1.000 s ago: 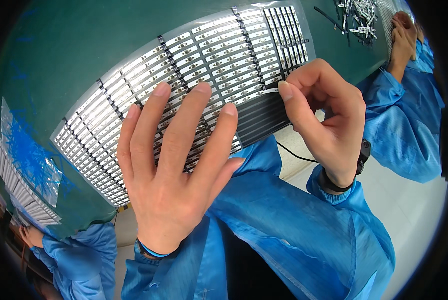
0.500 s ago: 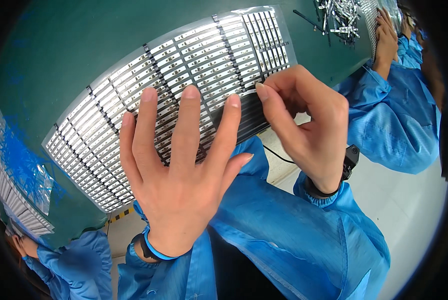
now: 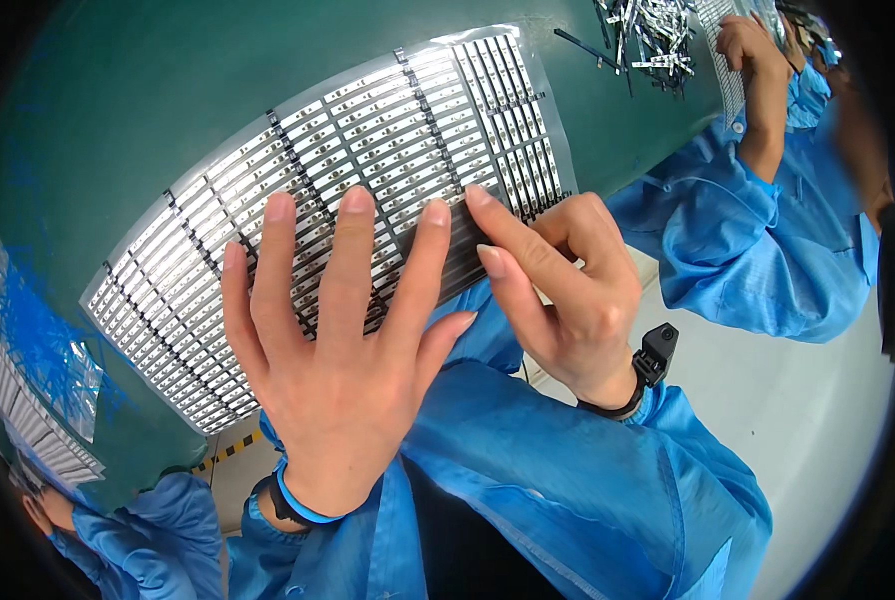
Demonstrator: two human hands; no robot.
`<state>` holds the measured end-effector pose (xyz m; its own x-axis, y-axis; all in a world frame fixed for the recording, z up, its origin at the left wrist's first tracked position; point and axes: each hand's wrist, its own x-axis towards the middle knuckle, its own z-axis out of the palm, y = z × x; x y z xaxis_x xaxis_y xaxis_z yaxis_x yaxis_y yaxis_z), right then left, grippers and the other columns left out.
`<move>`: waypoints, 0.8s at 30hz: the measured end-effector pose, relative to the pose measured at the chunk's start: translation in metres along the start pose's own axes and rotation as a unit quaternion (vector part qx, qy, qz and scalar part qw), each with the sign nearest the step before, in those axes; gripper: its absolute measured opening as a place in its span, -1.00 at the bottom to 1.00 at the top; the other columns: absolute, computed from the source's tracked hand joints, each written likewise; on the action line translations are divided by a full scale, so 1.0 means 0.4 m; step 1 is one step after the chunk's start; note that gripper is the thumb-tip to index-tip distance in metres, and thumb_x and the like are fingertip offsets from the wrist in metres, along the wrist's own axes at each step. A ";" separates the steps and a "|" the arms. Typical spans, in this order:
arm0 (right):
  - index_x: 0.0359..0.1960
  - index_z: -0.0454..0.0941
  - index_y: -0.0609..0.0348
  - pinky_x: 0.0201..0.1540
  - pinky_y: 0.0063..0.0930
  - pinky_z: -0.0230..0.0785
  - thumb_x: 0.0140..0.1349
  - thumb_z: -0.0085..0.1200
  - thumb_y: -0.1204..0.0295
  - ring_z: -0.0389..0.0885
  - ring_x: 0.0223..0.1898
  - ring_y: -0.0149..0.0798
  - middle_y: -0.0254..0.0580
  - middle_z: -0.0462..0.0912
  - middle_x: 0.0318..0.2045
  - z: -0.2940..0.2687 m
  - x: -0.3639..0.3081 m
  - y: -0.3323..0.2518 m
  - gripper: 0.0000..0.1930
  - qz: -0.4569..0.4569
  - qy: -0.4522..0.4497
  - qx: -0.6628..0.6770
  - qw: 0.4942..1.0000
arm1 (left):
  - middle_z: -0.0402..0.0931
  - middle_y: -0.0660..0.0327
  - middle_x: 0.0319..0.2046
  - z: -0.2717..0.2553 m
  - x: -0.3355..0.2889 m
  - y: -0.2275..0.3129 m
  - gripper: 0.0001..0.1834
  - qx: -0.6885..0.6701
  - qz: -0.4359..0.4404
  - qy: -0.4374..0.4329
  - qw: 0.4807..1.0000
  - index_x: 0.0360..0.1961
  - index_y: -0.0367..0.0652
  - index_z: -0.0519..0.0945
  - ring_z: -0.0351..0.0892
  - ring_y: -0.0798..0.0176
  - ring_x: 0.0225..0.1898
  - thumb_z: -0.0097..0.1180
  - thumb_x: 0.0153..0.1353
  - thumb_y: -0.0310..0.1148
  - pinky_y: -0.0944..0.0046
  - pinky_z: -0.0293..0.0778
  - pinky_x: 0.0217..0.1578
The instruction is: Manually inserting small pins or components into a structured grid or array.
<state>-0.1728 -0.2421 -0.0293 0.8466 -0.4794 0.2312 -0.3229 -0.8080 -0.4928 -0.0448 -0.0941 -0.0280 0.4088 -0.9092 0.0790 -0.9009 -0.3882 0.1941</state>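
many strips (image 3: 378, 83) cover the sheet (image 3: 553, 125) beneath the wide-spread left hand (image 3: 333, 375); right hand (image 3: 578, 300), thumb and forefinger parted, touches its right side.

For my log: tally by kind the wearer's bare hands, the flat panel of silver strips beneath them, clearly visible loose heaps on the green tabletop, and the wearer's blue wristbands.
Bare hands, left hand and right hand: 2
Flat silver-strip panel: 1
Loose heaps, thin blue pieces and silver-and-black strips: 2
Blue wristband: 1
Total: 6
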 end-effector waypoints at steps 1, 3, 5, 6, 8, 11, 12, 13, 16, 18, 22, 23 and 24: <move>0.07 0.76 0.24 -0.44 -0.43 0.20 0.13 0.35 0.56 0.35 -0.50 -0.32 -0.30 0.39 -0.55 0.000 -0.005 -0.001 -0.59 0.001 -0.002 -0.002 1.000 | 0.39 0.17 0.33 0.000 -0.004 -0.002 -0.41 0.001 0.003 0.000 1.000 0.30 0.31 0.63 0.27 -0.20 0.41 0.08 0.33 0.23 -0.29 0.14 0.42; 0.07 0.76 0.25 -0.44 -0.42 0.21 0.13 0.34 0.57 0.35 -0.50 -0.32 -0.29 0.41 -0.55 0.006 -0.008 -0.008 -0.60 0.002 0.008 0.000 1.000 | 0.39 0.17 0.35 0.002 -0.011 -0.004 -0.41 -0.006 0.000 -0.001 1.000 0.31 0.31 0.62 0.26 -0.19 0.42 0.09 0.33 0.22 -0.30 0.13 0.42; 0.06 0.76 0.26 -0.44 -0.41 0.22 0.14 0.33 0.59 0.36 -0.50 -0.32 -0.28 0.42 -0.55 0.013 -0.011 -0.010 -0.60 0.000 0.019 -0.001 1.000 | 0.38 0.18 0.36 -0.004 -0.015 -0.009 -0.41 -0.010 0.004 -0.006 1.000 0.31 0.27 0.62 0.25 -0.18 0.44 0.10 0.33 0.20 -0.30 0.12 0.43; 0.04 0.76 0.25 -0.44 -0.38 0.20 0.14 0.35 0.55 0.37 -0.51 -0.30 -0.31 0.41 -0.56 0.021 -0.014 -0.004 -0.62 0.002 0.036 -0.003 0.999 | 0.38 0.18 0.38 -0.003 -0.015 -0.013 -0.41 -0.016 0.006 -0.011 1.000 0.32 0.24 0.62 0.23 -0.18 0.46 0.11 0.34 0.18 -0.31 0.11 0.43; 0.01 0.76 0.23 -0.44 -0.34 0.19 0.14 0.37 0.51 0.38 -0.52 -0.29 -0.34 0.40 -0.56 0.034 -0.018 0.005 -0.64 0.000 0.060 -0.011 0.998 | 0.37 0.17 0.39 -0.008 -0.023 -0.022 -0.41 -0.028 0.006 -0.017 0.999 0.32 0.17 0.61 0.22 -0.18 0.47 0.12 0.35 0.14 -0.31 0.09 0.44; -0.05 0.75 0.28 -0.44 -0.29 0.26 0.16 0.35 0.55 0.44 -0.52 -0.22 -0.26 0.44 -0.55 0.027 -0.017 -0.006 -0.70 0.014 0.045 0.018 0.999 | 0.37 0.14 0.42 -0.014 -0.035 -0.039 -0.42 -0.057 0.011 -0.026 0.998 0.32 0.07 0.60 0.19 -0.18 0.50 0.13 0.37 0.06 -0.31 0.07 0.46; -0.05 0.75 0.28 -0.44 -0.29 0.26 0.16 0.35 0.55 0.44 -0.52 -0.22 -0.26 0.44 -0.55 0.021 -0.018 0.000 -0.70 0.013 0.052 0.008 0.999 | 0.37 0.13 0.42 -0.009 -0.033 -0.042 -0.43 -0.071 0.016 -0.033 0.997 0.32 0.02 0.59 0.18 -0.19 0.51 0.13 0.37 0.03 -0.31 0.06 0.46; -0.05 0.75 0.29 -0.44 -0.29 0.29 0.16 0.34 0.56 0.46 -0.51 -0.22 -0.25 0.45 -0.54 0.017 -0.013 0.001 -0.71 0.010 0.041 0.031 0.999 | 0.37 0.11 0.42 -0.014 -0.035 -0.045 -0.43 -0.079 0.016 -0.032 0.996 0.32 -0.02 0.58 0.18 -0.20 0.51 0.15 0.37 0.00 -0.31 0.05 0.47; -0.13 0.73 0.31 -0.45 -0.31 0.35 0.17 0.32 0.59 0.52 -0.49 -0.18 -0.21 0.46 -0.55 -0.010 0.018 0.038 -0.78 0.005 0.050 0.070 0.996 | 0.37 0.11 0.42 -0.021 -0.035 -0.035 -0.42 -0.080 0.011 -0.032 0.996 0.32 -0.02 0.58 0.17 -0.20 0.51 0.17 0.35 -0.01 -0.31 0.04 0.47; -0.16 0.71 0.28 -0.36 -0.29 0.40 0.18 0.31 0.59 0.56 -0.40 -0.12 -0.14 0.52 -0.46 -0.040 0.064 0.087 -0.82 0.068 0.160 -0.022 0.985 | 0.44 0.16 0.37 -0.014 -0.026 -0.029 -0.43 -0.063 0.016 -0.006 0.998 0.24 0.02 0.65 0.26 -0.20 0.47 0.15 0.34 0.11 -0.35 0.17 0.41; -0.18 0.66 0.24 -0.05 -0.20 0.37 0.20 0.31 0.56 0.51 -0.10 -0.05 -0.05 0.53 -0.19 -0.047 0.128 0.160 -0.83 0.111 0.187 -0.062 0.974 | 0.36 0.03 0.41 -0.037 -0.038 -0.032 -0.44 -0.120 0.017 -0.014 0.993 0.31 -0.04 0.59 0.16 -0.25 0.50 0.19 0.35 -0.06 -0.36 0.01 0.46; -0.21 0.64 0.25 -0.03 -0.21 0.35 0.21 0.30 0.55 0.48 -0.11 -0.04 -0.06 0.51 -0.21 -0.042 0.123 0.162 -0.86 0.120 0.159 -0.067 0.978 | 0.36 -0.01 0.40 -0.047 -0.052 -0.038 -0.45 -0.142 0.013 -0.010 0.990 0.30 -0.04 0.60 0.16 -0.27 0.50 0.19 0.35 -0.07 -0.38 0.00 0.46; -0.24 0.62 0.25 -0.01 -0.22 0.33 0.22 0.30 0.54 0.45 -0.11 -0.03 -0.07 0.50 -0.23 -0.042 0.126 0.166 -0.88 0.127 0.131 -0.072 0.981 | 0.36 -0.01 0.40 -0.056 -0.060 -0.042 -0.45 -0.141 0.010 -0.008 0.990 0.30 -0.04 0.60 0.16 -0.27 0.50 0.19 0.35 -0.07 -0.38 0.00 0.46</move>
<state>-0.1587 -0.3259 -0.0362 0.5994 -0.7283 0.3321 -0.5822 -0.6814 -0.4436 -0.0362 -0.0625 -0.0112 0.3873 -0.9192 0.0711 -0.8313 -0.3148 0.4582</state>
